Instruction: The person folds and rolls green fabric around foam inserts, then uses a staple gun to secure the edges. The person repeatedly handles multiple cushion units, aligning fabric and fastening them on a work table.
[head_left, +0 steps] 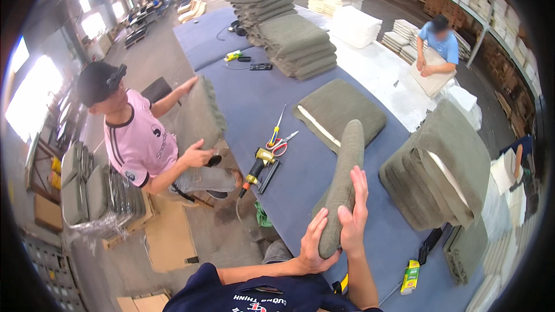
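Note:
An olive-grey fabric-covered seat cushion (346, 179) stands on edge over the near part of the blue table, tilted slightly and pressed between my two hands. My left hand (315, 242) is closed around its lower near end. Against its right side lies my right hand (354, 211), palm to the fabric with the fingers stretched upward along it. Just beyond, another olive cushion (347, 107) lies flat, a pale strip showing along its near left edge. To the left of it are a gold and black air stapler (259, 169), red-handled scissors (281, 144) and a yellow-handled screwdriver (273, 137).
Olive cushions are stacked at right (436, 167) and at the table's far end (298, 43). A green-yellow small box (410, 277) lies near right. At left, a co-worker in pink (144, 133) handles a cushion; another in blue (442, 46) works at the white table.

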`<state>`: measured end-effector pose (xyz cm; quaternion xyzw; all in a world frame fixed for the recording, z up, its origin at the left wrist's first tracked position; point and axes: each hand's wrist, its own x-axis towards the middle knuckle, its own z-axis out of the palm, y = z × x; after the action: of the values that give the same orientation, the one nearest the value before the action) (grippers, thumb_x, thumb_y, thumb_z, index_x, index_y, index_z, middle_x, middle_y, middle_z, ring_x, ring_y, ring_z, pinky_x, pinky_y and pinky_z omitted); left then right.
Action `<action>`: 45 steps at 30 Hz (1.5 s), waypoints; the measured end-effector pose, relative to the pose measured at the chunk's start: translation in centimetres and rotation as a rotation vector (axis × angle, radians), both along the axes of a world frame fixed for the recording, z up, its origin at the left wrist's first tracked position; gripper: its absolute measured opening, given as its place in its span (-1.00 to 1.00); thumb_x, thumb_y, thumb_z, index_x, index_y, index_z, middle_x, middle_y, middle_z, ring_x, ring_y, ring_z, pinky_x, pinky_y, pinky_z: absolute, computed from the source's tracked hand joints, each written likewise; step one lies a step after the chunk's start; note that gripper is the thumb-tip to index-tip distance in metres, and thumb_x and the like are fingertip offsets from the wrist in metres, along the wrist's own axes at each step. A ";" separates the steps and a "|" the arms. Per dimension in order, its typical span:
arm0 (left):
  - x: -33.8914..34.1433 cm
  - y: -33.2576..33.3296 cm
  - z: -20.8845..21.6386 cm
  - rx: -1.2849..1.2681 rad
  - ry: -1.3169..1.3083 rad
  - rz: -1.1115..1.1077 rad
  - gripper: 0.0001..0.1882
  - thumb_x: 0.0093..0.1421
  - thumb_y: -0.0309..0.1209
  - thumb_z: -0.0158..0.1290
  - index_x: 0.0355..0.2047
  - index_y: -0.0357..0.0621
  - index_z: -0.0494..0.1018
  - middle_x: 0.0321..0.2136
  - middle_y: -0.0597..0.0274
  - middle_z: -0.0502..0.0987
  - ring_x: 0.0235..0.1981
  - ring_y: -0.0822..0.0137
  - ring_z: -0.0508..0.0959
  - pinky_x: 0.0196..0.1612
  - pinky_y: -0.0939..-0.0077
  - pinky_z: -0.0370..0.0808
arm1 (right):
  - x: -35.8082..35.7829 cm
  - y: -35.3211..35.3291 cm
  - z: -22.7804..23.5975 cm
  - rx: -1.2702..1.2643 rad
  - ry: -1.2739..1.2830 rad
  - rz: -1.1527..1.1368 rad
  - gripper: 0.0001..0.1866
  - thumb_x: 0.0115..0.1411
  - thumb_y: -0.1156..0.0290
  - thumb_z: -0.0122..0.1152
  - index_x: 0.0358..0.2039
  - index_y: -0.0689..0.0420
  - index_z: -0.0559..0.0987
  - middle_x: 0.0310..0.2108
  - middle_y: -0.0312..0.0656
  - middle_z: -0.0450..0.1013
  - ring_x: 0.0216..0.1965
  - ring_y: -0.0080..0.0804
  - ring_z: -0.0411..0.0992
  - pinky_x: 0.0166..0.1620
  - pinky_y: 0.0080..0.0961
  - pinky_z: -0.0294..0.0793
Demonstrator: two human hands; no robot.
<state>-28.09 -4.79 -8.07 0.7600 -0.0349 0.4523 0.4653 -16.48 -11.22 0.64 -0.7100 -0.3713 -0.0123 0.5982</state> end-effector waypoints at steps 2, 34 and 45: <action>0.6 0.0 -1.5 0.019 -0.123 -0.118 -0.04 0.23 -0.15 0.20 0.46 -0.49 0.06 0.37 -0.58 0.22 0.42 -0.39 0.27 0.46 -0.28 0.13 | -1.9 -1.8 0.4 -0.073 0.061 0.010 -0.21 0.24 0.20 0.12 0.41 0.36 0.29 0.53 0.17 0.08 0.57 0.17 -0.05 0.54 -0.02 -0.09; 11.3 6.5 1.4 0.156 0.315 -0.213 -0.38 0.15 -0.15 0.39 0.10 -0.20 0.44 -0.05 0.04 0.47 -0.03 0.01 0.48 0.08 0.16 0.47 | 6.6 -27.6 -4.4 -0.761 -0.429 -0.717 -0.15 -0.01 -0.15 0.47 0.21 0.10 0.53 0.10 -0.06 0.48 0.13 0.04 0.42 0.24 -0.01 0.38; 12.5 10.7 -0.4 -0.006 0.376 -0.418 -0.21 0.12 -0.23 0.43 0.27 -0.23 0.35 0.12 -0.01 0.49 0.22 0.06 0.49 0.28 0.22 0.43 | 9.3 -3.7 -5.2 -0.513 -0.989 -0.420 -0.58 0.27 0.06 0.26 0.05 0.01 0.63 -0.11 -0.24 0.54 -0.07 -0.21 0.52 0.08 -0.18 0.47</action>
<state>-15.63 5.86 -8.44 0.8055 -0.1026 0.1979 0.5491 -7.14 -14.90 -4.53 -0.8003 -0.4485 -0.3694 0.1482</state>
